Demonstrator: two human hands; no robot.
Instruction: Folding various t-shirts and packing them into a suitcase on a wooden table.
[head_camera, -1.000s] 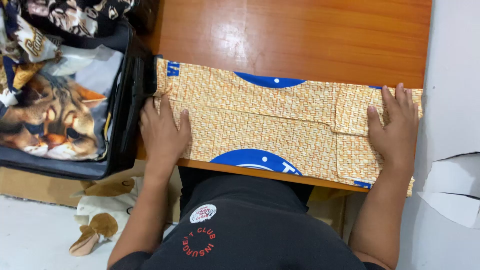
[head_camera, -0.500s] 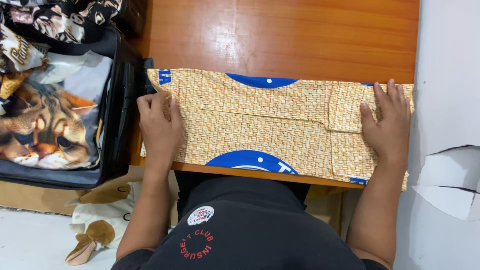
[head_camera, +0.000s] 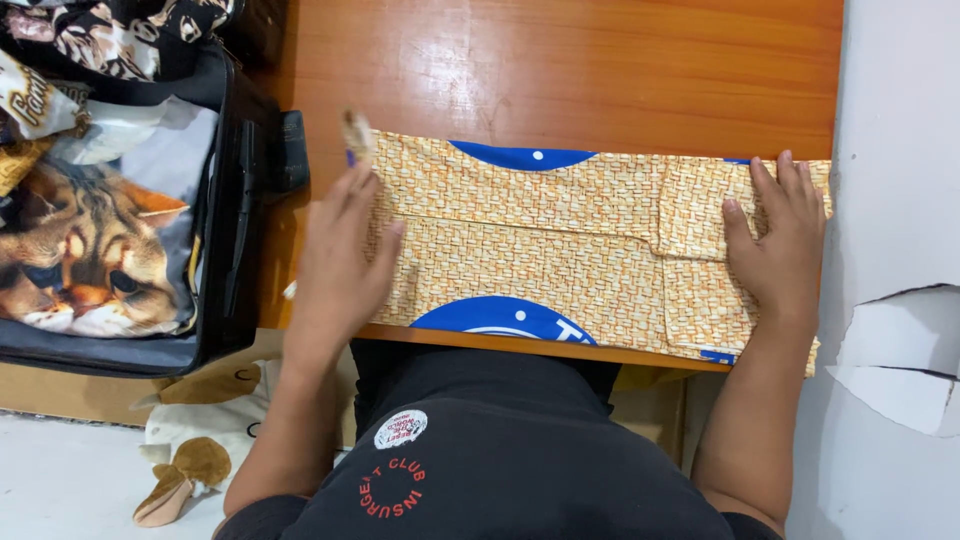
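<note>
The orange basket-weave printed cloth with blue round patches (head_camera: 560, 245) is lying folded into a long band across the near part of the glossy orange-brown wooden tabletop (head_camera: 600, 70), its near edge reaching the tabletop's front rim and its right end hanging slightly past the corner. A plain white wall (head_camera: 900, 150) is running along the right side of the tabletop, with a torn white sheet of cardboard (head_camera: 900, 360) jutting out lower down. On the left, an open black suitcase (head_camera: 235, 200) is sitting against the tabletop's edge, holding a garment printed with a large cat face (head_camera: 90, 250) and other patterned fabrics above it. Below the suitcase, a brown cardboard box (head_camera: 60, 385) and a cream and tan soft toy (head_camera: 190, 460) are resting on the pale floor (head_camera: 60, 480). The left hand (head_camera: 340, 260) is rising at the cloth's left end, blurred by motion, fingers together and pinching the cloth's corner, which is standing lifted above the tabletop; the forearm is slanting up from the lower left. The right hand (head_camera: 780, 245) is lying flat on the cloth's right end, palm down, fingers spread slightly and pressing the folded layers against the tabletop, the forearm coming straight up from below. The person's black shirt with a red circular print (head_camera: 480, 470) is filling the lower middle.
</note>
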